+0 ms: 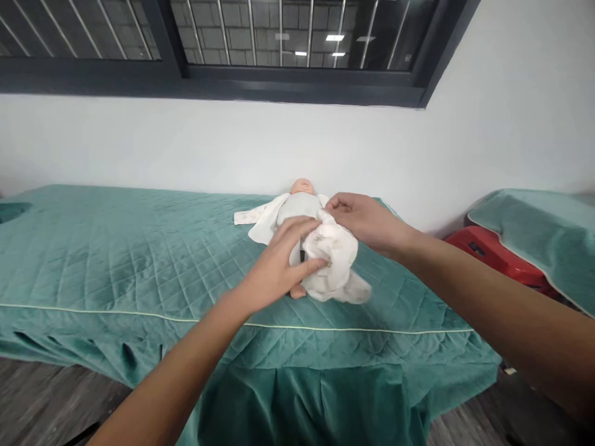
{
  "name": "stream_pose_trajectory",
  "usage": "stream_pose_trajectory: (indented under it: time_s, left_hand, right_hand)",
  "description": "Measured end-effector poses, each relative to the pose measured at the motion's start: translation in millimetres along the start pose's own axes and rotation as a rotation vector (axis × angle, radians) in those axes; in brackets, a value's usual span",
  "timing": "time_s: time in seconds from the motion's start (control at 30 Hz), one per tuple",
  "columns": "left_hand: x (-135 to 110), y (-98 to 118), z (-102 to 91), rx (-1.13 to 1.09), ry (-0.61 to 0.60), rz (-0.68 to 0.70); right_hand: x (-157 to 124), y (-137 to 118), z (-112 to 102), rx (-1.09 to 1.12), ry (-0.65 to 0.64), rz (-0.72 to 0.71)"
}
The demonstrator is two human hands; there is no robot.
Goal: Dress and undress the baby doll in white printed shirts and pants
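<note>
A baby doll (302,204) in a pale grey-white body lies on its back on the green quilted bedspread (139,260), its head toward the wall. A white baby garment (331,254) is bunched up over the doll's lower body, one end trailing to the right. My left hand (286,251) grips the garment's left side between thumb and fingers. At its upper edge, my right hand (353,214) pinches the cloth with bent fingers. A white patterned sleeve (251,215) of clothing spreads out under the doll on the left. One small foot (297,291) shows below my left hand.
Behind the bed rises a white wall (209,142) with a dark-framed barred window (297,80). At the right, a red case (497,251) sits partly under another green cover (534,217). The bedspread hangs in folds over the front edge, above a dark floor (46,396).
</note>
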State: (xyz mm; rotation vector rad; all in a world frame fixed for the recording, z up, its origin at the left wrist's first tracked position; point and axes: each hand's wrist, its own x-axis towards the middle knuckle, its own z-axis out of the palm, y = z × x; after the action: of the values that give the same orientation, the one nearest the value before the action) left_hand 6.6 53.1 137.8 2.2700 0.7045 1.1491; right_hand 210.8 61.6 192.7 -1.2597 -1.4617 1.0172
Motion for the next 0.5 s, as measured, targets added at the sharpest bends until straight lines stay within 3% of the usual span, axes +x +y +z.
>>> stream_pose_trajectory:
  time_s: [0.07,0.17,0.33,0.4,0.5]
  left_hand:
    - [7.4,0.6,-14.6,0.077,0.113,0.049]
    - [16.3,3.9,-38.5,0.134,0.246,0.085]
    - [34.1,28.6,-74.7,0.110,0.383,0.092]
    - [41.8,41.4,-86.7,0.136,0.440,0.100]
    - [49.9,59.0,-100.5,0.231,0.512,0.099]
  right_hand:
    - [3.6,-15.4,13.3,0.026,-0.067,-0.103]
    - [5.1,-34.8,22.3,-0.130,-0.146,-0.286]
    - [2.5,-71.4,29.8,-0.438,-0.155,-0.741]
    - [3.6,-87.9,32.9,-0.510,-0.161,-0.834]
    - [6.7,-110.3,36.7,-0.579,-0.117,-0.862]
